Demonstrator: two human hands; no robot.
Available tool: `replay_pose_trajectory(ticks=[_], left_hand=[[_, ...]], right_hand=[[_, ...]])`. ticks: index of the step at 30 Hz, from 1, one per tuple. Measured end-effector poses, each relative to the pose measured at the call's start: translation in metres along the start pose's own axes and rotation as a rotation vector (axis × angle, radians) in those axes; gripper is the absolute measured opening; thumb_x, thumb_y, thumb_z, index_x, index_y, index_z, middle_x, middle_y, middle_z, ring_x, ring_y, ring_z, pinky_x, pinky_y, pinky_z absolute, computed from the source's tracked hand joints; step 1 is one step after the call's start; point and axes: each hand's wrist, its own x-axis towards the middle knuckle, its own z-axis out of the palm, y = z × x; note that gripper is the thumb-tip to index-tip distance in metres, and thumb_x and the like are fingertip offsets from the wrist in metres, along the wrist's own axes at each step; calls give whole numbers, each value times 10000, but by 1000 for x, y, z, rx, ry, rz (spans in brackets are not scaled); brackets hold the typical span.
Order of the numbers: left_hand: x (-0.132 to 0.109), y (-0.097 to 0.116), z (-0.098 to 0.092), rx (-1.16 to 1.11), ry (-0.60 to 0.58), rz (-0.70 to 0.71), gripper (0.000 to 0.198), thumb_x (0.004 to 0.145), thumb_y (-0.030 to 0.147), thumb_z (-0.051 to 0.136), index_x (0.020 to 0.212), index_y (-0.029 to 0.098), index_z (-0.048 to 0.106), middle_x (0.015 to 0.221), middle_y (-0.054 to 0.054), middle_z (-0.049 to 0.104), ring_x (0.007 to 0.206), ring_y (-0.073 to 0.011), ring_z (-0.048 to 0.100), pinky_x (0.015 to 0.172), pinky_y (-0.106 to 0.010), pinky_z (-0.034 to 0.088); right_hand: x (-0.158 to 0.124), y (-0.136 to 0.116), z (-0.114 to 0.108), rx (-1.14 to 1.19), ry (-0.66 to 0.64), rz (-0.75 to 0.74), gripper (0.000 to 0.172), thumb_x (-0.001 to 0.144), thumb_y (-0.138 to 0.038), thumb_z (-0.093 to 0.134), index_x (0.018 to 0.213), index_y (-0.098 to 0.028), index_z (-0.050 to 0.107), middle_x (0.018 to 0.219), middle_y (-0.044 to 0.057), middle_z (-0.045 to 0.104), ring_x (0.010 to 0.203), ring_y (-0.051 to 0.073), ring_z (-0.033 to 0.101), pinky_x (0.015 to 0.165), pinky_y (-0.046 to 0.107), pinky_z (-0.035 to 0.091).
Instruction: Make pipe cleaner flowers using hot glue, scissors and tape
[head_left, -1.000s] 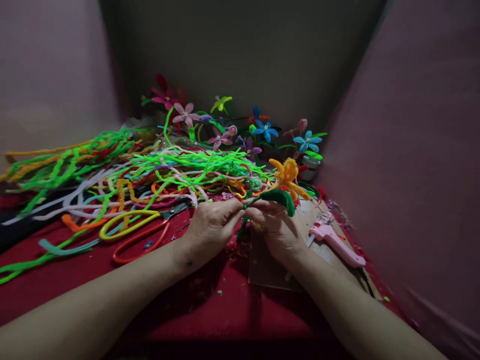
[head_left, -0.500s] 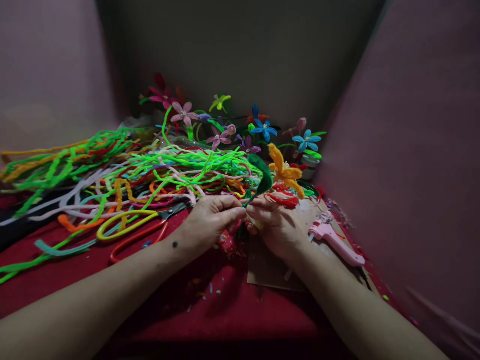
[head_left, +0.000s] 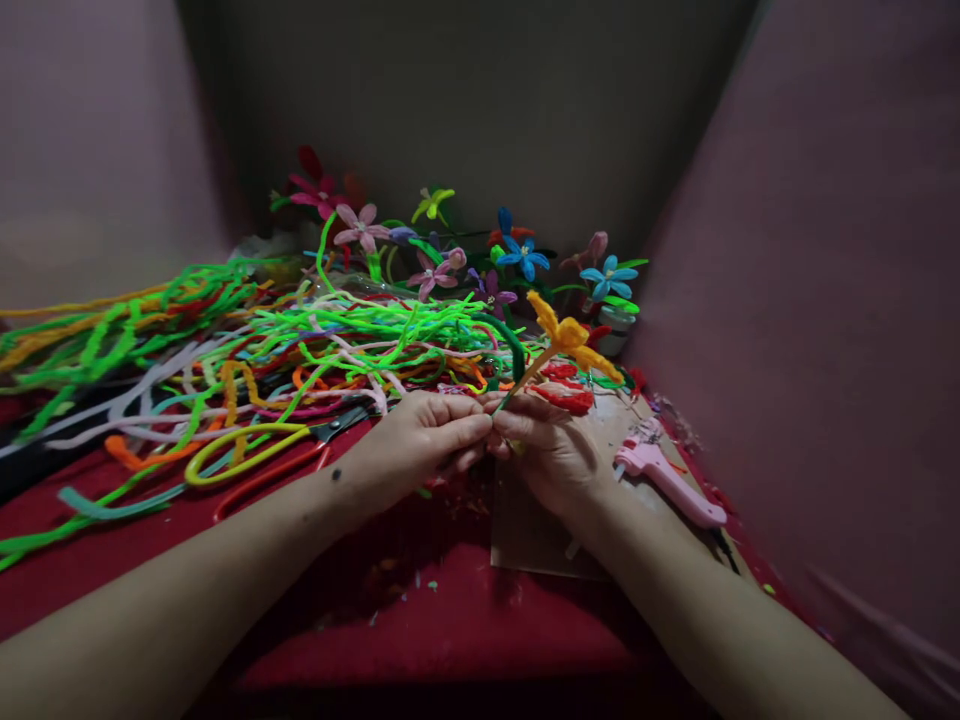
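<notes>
Both of my hands meet at the middle of the red cloth. My right hand (head_left: 551,450) pinches the thin stem of an orange-yellow pipe-cleaner flower (head_left: 570,338), which tilts up and to the right above it. My left hand (head_left: 427,440) is closed, its fingertips pressed on a dark green pipe cleaner (head_left: 514,348) that arches up from the stem and curls back down. The stem's lower end is hidden between my fingers.
A big tangle of loose pipe cleaners (head_left: 247,345) covers the left and middle. Orange-and-yellow-handled scissors (head_left: 262,455) lie left of my hands. A pink glue gun (head_left: 664,480) rests on cardboard (head_left: 540,530) at the right. Finished flowers (head_left: 450,250) stand at the back wall.
The green pipe cleaner has swung from right of the flower, over the top, to its left side. The flower has risen and tilted. My hands stayed close together.
</notes>
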Motion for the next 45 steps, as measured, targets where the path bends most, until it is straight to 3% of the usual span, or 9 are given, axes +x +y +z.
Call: replay_pose_trajectory(ticks=[3, 6, 11, 24, 30, 38, 41, 45], left_hand=[[-1, -1, 3, 422, 212, 247, 176, 834, 286, 539, 771, 154, 637, 683, -13, 624, 621, -117, 544, 573, -223, 406], [1, -13, 3, 739, 353, 464, 129, 831, 242, 546, 871, 158, 636, 776, -42, 680, 690, -146, 603, 642, -246, 441], [1, -24, 1, 868, 422, 653, 173, 879, 198, 478, 779, 163, 615, 701, -33, 660, 629, -126, 591, 616, -223, 433], [-3, 2, 8, 333, 365, 235, 183, 812, 228, 533, 654, 157, 589, 557, 48, 467, 512, -76, 384, 473, -197, 306], [0, 5, 6, 20, 238, 45, 244, 777, 277, 567, 575, 153, 510, 496, 54, 416, 446, -60, 324, 414, -198, 247], [5, -11, 2, -495, -13, -169, 209, 790, 318, 597, 679, 153, 531, 483, 71, 364, 388, -33, 172, 369, -176, 125], [4, -7, 2, -425, -32, -150, 274, 813, 342, 565, 622, 157, 500, 488, 65, 371, 391, -38, 180, 371, -186, 138], [1, 0, 5, 127, 159, 71, 335, 857, 376, 508, 616, 148, 555, 555, 15, 510, 460, -72, 384, 436, -206, 284]], right_hand=[[0, 0, 2, 34, 117, 5, 170, 499, -163, 798, 634, -194, 699, 629, -35, 647, 566, 92, 524, 506, 210, 380], [-1, 1, 3, 16, 138, -3, 175, 511, -167, 796, 655, -197, 701, 628, -31, 653, 546, 93, 518, 504, 224, 379], [-2, 5, 0, -161, 44, -61, 118, 642, -232, 732, 761, -231, 731, 678, -10, 670, 610, 122, 520, 511, 241, 348], [-4, -2, 4, -130, -8, -40, 130, 639, -214, 722, 768, -214, 739, 689, -6, 667, 659, 121, 529, 540, 234, 343], [1, 3, -3, -145, -72, -43, 98, 676, -266, 709, 750, -204, 721, 634, -24, 584, 542, 92, 408, 500, 240, 307], [3, 3, -3, -76, -95, 20, 106, 641, -247, 740, 729, -201, 703, 684, -14, 629, 588, 98, 485, 490, 223, 304], [2, 1, -2, -55, -45, -13, 107, 630, -218, 744, 724, -185, 705, 672, -18, 631, 595, 94, 498, 527, 226, 335], [2, 2, -3, -80, 35, -85, 67, 640, -198, 740, 693, -197, 698, 683, -22, 643, 635, 111, 528, 558, 236, 357]])
